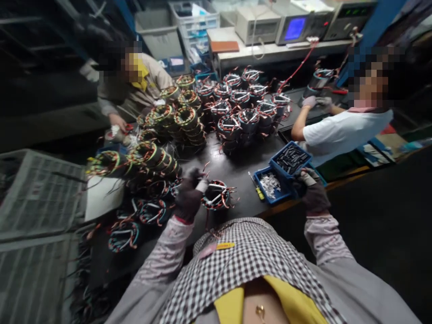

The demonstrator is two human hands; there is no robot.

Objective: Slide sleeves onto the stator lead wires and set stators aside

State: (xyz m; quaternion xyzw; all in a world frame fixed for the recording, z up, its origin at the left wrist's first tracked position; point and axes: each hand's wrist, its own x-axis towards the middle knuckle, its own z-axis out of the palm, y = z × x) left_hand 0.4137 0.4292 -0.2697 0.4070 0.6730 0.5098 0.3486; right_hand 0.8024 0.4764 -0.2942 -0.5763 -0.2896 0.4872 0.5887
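My left hand (189,193), in a dark glove with pale fingertips, is closed at the left edge of a wire-wound ring (216,196); a thin reddish wire rises by its fingers. White strips cross the ring's top. At the right, my gloved right hand (313,189) is closed at the edge of a blue bin of dark tubes (290,158); its grip is partly hidden. That bin sits tilted beside and over a blue bin of white pieces (270,183). A yellow-handled tool (259,193) lies left of the bins.
Stacked wound rings (249,118) fill the table's far middle; green-edged stacks (158,157) stand at left. More rings (123,236) lie near left. One person (135,85) works at far left, another (340,130) at right. Instruments (293,27) stand on a back shelf.
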